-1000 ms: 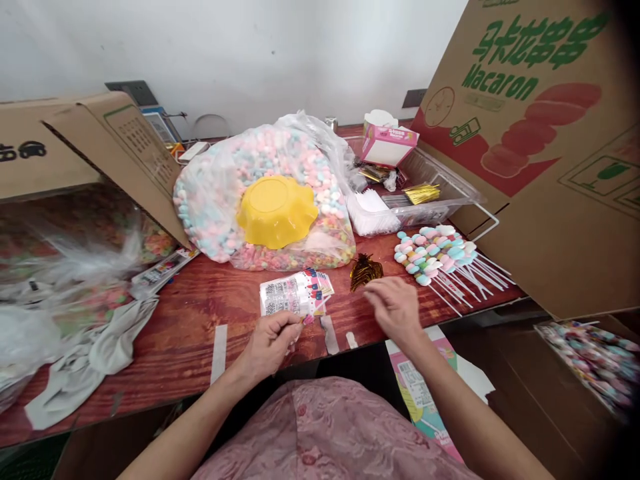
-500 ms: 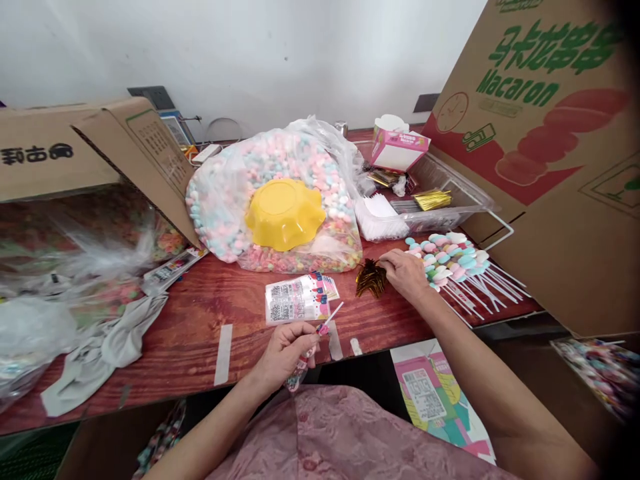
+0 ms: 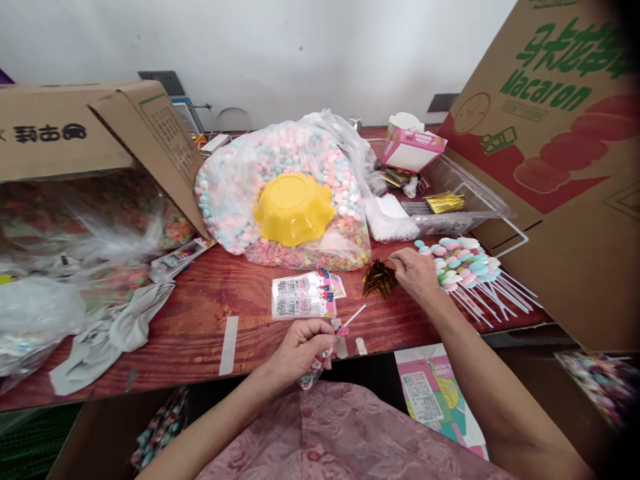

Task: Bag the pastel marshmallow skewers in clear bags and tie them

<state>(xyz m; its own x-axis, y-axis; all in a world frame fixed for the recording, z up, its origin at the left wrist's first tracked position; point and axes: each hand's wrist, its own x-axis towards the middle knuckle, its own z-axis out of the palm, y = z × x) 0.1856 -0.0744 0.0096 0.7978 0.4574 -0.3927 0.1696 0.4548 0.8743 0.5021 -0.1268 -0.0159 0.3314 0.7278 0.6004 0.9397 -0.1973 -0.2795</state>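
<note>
My left hand [image 3: 306,350] is closed around the gathered neck of a bagged candy skewer [image 3: 315,369] near the table's front edge. Its white stick pokes up to the right from the pink bunched wrapper. Over the table, my right hand [image 3: 416,272] pinches at the right side of a pile of gold twist ties [image 3: 379,279]; a thin dark end shows by its fingertips. Behind the left hand lies a stack of printed clear bags [image 3: 303,295]. Just right of the right hand are several marshmallow skewers [image 3: 463,261] with white sticks.
A big clear bag of marshmallows [image 3: 225,187] carries an upturned yellow bowl [image 3: 295,208]. A plastic tray [image 3: 473,217] holds white sticks and gold ties. Cardboard boxes [image 3: 555,193] flank the table [image 3: 190,333]. A grey cloth [image 3: 120,333] lies at left.
The view has shifted slightly, so most things sit a little further right. My left hand keeps its hold on the bagged skewer, and the right hand stays at the twist ties.
</note>
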